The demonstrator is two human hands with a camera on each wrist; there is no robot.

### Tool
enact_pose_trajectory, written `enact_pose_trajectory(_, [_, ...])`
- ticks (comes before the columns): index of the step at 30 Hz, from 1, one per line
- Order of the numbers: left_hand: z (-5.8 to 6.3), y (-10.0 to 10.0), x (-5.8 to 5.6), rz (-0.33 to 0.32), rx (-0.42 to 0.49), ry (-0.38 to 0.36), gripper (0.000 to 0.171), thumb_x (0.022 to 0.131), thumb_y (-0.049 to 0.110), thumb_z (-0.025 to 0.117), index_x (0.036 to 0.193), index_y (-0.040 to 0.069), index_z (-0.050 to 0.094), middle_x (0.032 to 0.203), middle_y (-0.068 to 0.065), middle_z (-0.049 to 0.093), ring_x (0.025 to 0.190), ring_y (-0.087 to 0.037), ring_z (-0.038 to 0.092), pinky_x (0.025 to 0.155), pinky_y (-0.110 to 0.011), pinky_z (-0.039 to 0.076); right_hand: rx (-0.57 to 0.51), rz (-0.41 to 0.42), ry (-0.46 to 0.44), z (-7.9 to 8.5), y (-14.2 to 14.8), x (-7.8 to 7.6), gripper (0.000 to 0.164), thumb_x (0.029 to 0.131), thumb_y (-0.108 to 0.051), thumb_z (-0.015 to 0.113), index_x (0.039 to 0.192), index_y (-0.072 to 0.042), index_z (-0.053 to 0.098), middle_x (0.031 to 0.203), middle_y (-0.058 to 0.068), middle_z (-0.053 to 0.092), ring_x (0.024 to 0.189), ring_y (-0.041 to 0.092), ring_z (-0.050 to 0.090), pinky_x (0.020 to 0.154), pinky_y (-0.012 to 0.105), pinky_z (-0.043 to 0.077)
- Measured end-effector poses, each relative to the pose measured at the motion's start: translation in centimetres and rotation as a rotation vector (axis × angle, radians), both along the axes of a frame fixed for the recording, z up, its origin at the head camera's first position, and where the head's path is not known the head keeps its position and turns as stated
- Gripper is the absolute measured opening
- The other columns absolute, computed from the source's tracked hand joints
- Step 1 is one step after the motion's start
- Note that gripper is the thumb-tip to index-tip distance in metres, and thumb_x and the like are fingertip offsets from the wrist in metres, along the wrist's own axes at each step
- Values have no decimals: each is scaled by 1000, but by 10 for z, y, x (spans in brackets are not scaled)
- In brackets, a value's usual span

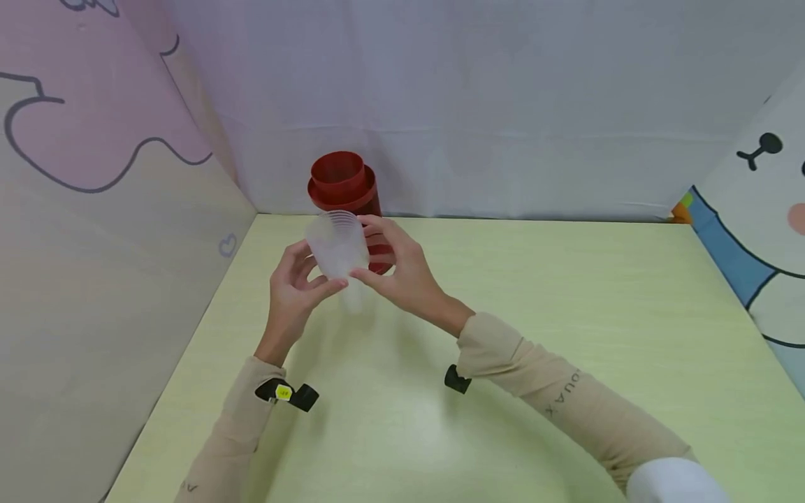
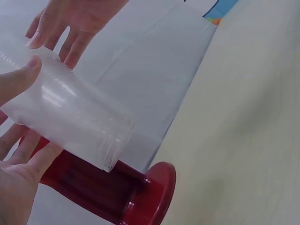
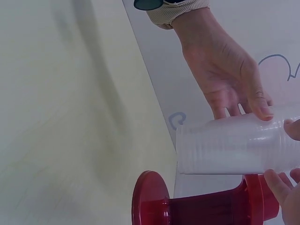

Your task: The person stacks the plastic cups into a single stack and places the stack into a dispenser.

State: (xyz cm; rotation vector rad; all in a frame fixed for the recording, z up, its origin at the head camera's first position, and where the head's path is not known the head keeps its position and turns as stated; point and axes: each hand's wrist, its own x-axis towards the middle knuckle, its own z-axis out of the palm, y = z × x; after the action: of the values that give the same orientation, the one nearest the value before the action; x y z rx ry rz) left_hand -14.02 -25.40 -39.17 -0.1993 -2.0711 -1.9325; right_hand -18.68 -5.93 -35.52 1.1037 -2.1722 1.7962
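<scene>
Both hands hold a stack of clear plastic cups [image 1: 338,244] in the air above the table. From the left side, my left hand [image 1: 295,276] grips the stack between thumb and fingers. My right hand [image 1: 402,269] grips it from the other side, thumb near the left thumb. In the left wrist view the nested cups [image 2: 75,108] lie tilted across the picture. Just behind them stands a red cup dispenser [image 1: 352,195] with a round open top and a flared base [image 2: 152,197]; the hands and cups hide part of it.
The pale yellow-green table [image 1: 566,335] reaches back to a white cloth wall [image 1: 503,126]. Cartoon-printed panels stand at the left [image 1: 113,265] and right [image 1: 770,230]. Each forearm wears a small black wrist camera.
</scene>
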Motion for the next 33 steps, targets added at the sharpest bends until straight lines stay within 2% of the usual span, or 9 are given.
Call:
enact_pose_trajectory(6, [8,0,-8,-29,5,42,67,78,4,76,136,15,44,136,-7,45,124,-26,47,91,-35,49,-18,8,-2,6,1,-6,69,77,-5,77,136,-9,42,117,9,54,105,21,57,82,33,55])
enact_pose_trajectory(9, [12,-1,-11,-36,7,61,68,77,3,76,136,14,45,135,-8,46,123,-27,48,91,-35,49,-33,16,-22,12,0,-6,70,76,-2,77,136,-8,41,117,11,54,106,23,57,83,35,54])
enact_pose_trajectory(14, [18,-1,-16,-34,-7,65,67,77,4,77,135,15,45,135,-8,46,123,-26,48,91,-35,48,-37,10,-45,35,2,5,67,77,6,73,135,1,40,117,21,53,105,33,57,84,45,53])
enact_pose_trajectory(17, [20,-1,-19,-28,-22,63,67,77,5,77,136,16,45,135,-6,46,123,-26,48,91,-35,48,-19,-3,-53,47,4,10,64,78,7,72,134,4,40,116,23,52,105,35,57,85,46,52])
enact_pose_trajectory(20, [21,-1,-21,-28,-31,65,67,78,6,77,136,16,45,135,-6,46,122,-25,49,91,-35,48,-22,-2,-52,49,5,8,65,78,8,72,134,5,39,117,23,52,106,35,56,85,46,52])
enact_pose_trajectory(23, [24,0,-24,-37,-28,76,67,78,4,76,136,15,45,134,-7,46,122,-26,49,92,-35,48,-44,8,-45,41,3,-2,68,77,7,73,135,2,39,118,21,51,107,33,55,85,45,52])
enact_pose_trajectory(27, [30,-1,-29,-54,-14,97,66,77,1,76,135,13,46,133,-9,47,121,-27,49,91,-35,48,-53,6,-34,31,0,-17,71,77,2,76,137,-5,40,119,15,51,106,27,56,85,37,53])
enact_pose_trajectory(33, [39,-1,-36,-52,-19,109,63,78,2,75,134,13,47,133,-9,49,120,-26,51,90,-34,50,-26,-11,7,34,1,-26,69,79,-5,76,137,-10,41,118,10,53,105,22,57,84,33,54])
